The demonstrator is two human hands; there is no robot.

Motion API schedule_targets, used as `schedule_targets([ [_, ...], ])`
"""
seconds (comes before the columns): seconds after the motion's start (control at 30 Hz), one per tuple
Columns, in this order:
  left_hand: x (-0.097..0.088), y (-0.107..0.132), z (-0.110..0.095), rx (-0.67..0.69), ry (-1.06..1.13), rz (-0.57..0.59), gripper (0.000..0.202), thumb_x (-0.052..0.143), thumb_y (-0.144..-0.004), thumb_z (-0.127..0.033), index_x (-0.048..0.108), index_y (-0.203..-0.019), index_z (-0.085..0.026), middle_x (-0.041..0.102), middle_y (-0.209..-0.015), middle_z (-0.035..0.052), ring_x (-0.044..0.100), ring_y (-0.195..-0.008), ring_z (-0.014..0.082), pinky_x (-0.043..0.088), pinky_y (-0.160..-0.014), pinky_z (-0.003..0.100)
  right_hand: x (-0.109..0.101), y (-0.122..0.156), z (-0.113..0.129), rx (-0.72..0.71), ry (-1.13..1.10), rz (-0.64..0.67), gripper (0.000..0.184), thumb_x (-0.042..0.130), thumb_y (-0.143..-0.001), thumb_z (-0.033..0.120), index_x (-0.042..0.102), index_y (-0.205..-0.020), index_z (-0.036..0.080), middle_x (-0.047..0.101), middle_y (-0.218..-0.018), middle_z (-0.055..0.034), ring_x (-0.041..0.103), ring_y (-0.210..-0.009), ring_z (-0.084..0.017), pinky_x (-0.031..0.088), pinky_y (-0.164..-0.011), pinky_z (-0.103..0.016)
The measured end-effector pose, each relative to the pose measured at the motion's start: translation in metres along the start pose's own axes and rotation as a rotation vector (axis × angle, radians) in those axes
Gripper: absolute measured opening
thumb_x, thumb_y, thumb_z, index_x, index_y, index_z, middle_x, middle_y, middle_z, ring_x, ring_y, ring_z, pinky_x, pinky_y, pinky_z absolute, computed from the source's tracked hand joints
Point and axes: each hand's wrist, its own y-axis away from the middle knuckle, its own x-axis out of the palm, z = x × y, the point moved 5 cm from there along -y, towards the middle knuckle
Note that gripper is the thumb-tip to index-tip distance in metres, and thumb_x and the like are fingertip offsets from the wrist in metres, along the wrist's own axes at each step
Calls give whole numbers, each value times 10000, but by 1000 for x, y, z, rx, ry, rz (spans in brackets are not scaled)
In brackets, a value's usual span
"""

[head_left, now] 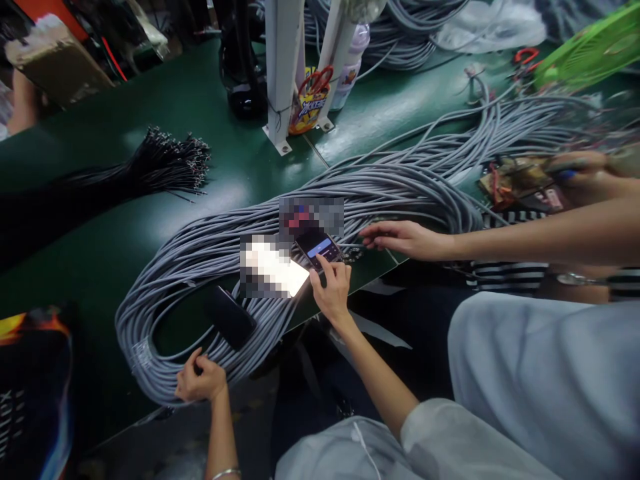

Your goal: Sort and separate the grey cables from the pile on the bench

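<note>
My right hand reaches over the table edge, its forefinger stretched onto the lit screen of a dark phone that lies on a big coil of grey cables. It holds nothing. My left hand, a bracelet on its wrist, is curled into a fist against the near edge of that coil; what it grips, if anything, is hidden. A second dark phone lies on the cables between my hands, beside a bright blurred screen.
A co-worker's hand reaches in from the right toward the cables by the phone. A bundle of black wires lies at the left of the green table. White posts, a cup with red scissors and a green fan stand behind.
</note>
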Motion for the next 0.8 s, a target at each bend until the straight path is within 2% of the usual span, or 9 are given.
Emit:
schedule_targets([
  [0.23,1,-1,2,-8,-6,4,240,433,-674,-278,660,-696,-202,570,-581,87,549,-758,301,351,-788,458,-4,7,-5,-17,-9,7,315,459,-933,310,602,-1175,168,468,-805,-45,451,-761,-195,443,-729,-355],
  [0.5,0,0,1,-29,-9,7,239,436,-678,-285,660,-710,-208,561,-581,82,556,-784,308,362,-806,462,-1,10,-7,33,-10,58,326,462,-918,318,602,-1185,195,451,-801,-36,453,-763,-195,447,-742,-371],
  [0.8,0,-1,0,-23,-15,2,245,427,-680,-288,656,-704,-203,535,-564,79,546,-769,306,354,-785,460,-1,12,2,1,-35,30,319,453,-929,308,611,-1166,165,462,-793,-41,447,-748,-190,437,-721,-351],
])
